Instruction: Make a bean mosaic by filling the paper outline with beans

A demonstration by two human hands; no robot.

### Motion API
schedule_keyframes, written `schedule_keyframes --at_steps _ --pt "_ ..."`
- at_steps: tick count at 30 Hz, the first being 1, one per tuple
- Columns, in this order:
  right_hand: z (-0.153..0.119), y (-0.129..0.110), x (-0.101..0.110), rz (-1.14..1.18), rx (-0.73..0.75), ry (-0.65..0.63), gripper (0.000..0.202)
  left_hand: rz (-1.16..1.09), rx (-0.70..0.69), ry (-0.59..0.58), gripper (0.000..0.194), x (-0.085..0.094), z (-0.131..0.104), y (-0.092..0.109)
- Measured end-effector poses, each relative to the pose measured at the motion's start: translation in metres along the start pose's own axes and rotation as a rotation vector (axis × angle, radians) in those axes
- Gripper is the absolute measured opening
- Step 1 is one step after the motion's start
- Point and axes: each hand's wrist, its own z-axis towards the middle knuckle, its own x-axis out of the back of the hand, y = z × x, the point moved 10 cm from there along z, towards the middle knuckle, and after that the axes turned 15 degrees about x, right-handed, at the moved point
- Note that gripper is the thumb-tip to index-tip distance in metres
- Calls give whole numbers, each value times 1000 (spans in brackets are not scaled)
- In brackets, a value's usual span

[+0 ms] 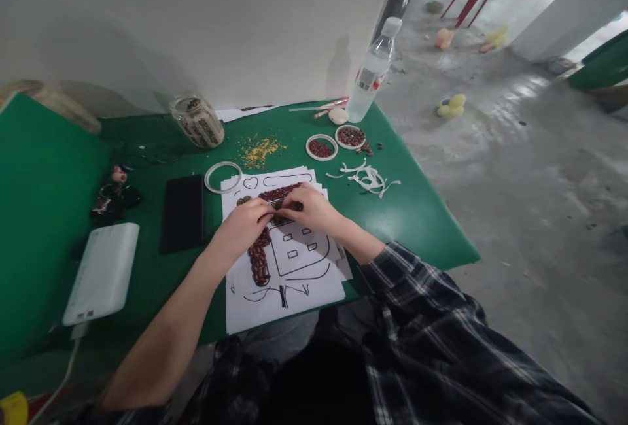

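A white paper sheet (307,288) with a black line drawing lies on the green table. Dark red beans (258,261) cover a strip on its left, and smaller red beans (277,193) form a band near its top. My left hand (248,221) is over the sheet's left part, fingertips pinched together beside a patch of dark greenish bits. Touching or almost touching them are the pinched fingertips of my right hand (310,208), just right of centre. Whatever lies between the fingers of either hand is too small to make out.
Behind the sheet are yellow crumbs (261,150), a white ring (224,177), two bean-filled lids (322,148), a jar (199,123) and a water bottle (371,75). White strips (369,178) lie to the right. At left are a black phone (182,214) and a white power bank (102,273).
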Motion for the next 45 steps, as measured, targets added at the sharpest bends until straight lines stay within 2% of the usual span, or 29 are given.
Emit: schedule_keyframes --at_steps 6,14,22,28,36,45 --pt "3 -12 -20 -31 111 -129 14 26 41 -3 24 2 0 -4" --pt "2 -17 -20 -121 54 -71 7 57 57 19 23 3 0 -3" --pt "3 -18 -19 -143 61 -58 8 61 55 15 21 2 2 -4" --pt "3 -22 -20 -102 108 -59 6 60 46 35 21 4 1 -4" --pt "2 -25 -31 -159 201 -101 8 66 35 58 23 6 0 -3" --pt "3 -27 -28 -124 187 -69 4 73 41 67 23 6 0 -3"
